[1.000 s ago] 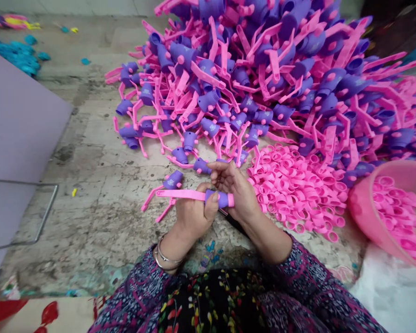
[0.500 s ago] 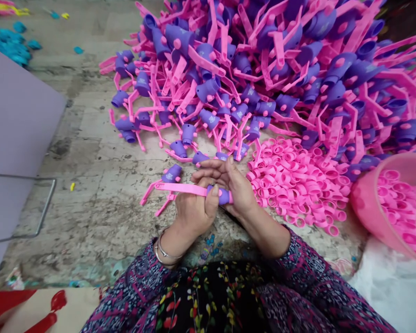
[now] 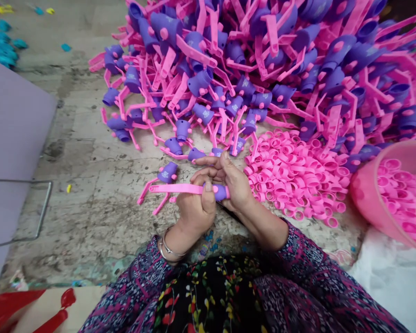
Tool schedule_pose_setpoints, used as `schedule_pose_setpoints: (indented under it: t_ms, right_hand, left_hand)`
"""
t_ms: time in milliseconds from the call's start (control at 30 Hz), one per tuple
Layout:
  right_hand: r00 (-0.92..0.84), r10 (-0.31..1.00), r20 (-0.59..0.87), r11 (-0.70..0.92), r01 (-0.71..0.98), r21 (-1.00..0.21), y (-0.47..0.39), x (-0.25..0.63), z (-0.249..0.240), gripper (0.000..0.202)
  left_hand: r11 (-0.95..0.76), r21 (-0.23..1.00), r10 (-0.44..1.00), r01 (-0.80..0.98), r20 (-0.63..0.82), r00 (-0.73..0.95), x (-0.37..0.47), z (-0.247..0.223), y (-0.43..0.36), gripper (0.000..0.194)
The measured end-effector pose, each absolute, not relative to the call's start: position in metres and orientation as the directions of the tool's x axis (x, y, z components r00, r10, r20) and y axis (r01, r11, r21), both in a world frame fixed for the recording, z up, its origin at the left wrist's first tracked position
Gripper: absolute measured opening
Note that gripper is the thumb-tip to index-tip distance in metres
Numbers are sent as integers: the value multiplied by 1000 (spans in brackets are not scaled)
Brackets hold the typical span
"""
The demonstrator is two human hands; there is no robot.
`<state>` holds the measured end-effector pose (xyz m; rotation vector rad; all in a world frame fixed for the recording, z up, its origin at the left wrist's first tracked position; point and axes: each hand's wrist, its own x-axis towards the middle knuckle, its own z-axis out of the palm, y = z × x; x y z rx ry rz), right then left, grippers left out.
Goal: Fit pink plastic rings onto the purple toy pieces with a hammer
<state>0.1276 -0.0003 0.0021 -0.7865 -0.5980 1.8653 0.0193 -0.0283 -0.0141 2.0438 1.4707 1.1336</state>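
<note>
My left hand (image 3: 196, 208) is closed round a purple and pink piece (image 3: 221, 192), its thumb on top; a long pink arm of the piece sticks out to the left. At the piece's right end, my right hand (image 3: 237, 185) has its palm against the pink rim, its fingers apart and stretched up and left. Just left of the hands lies another purple piece (image 3: 168, 173) with pink arms. Right of my right hand is a heap of pink rings (image 3: 294, 175).
A large pile of purple and pink pieces (image 3: 201, 83) spreads across the back. A pink tub (image 3: 367, 185) with pink parts stands at the right, above white cloth (image 3: 391, 282). A pale panel (image 3: 14, 129) and metal wire (image 3: 43, 210) are at the left.
The view has shifted slightly, so the pile and floor sit a little further left and higher. Both hands keep nearly the same pose round the piece.
</note>
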Motion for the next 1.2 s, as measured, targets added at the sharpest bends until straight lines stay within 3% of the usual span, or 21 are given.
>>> schedule_pose_setpoints:
  t_ms: [333,533,933,1200]
  right_hand:
    - [-346,889,-301,-455,-584,-672,3,130,1,62]
    - [-418,870,-264,-480,-587,-652,4,131,-1,70]
    - [-262,931,-254,-364,-608,-706,-6,124,9,67]
    - [-314,925,-213,-356,-521,-776,-1,129,2,43]
  left_hand:
    - [-386,706,910,593,396,121,18,-20,-27,31]
    - [-427,650,893,629,414,179,13,-22,-24,37]
    - [-259,768,945,586,326,-9,24,-23,-40,39]
    - [-399,705,913,587,368,178,13,-23,-27,35]
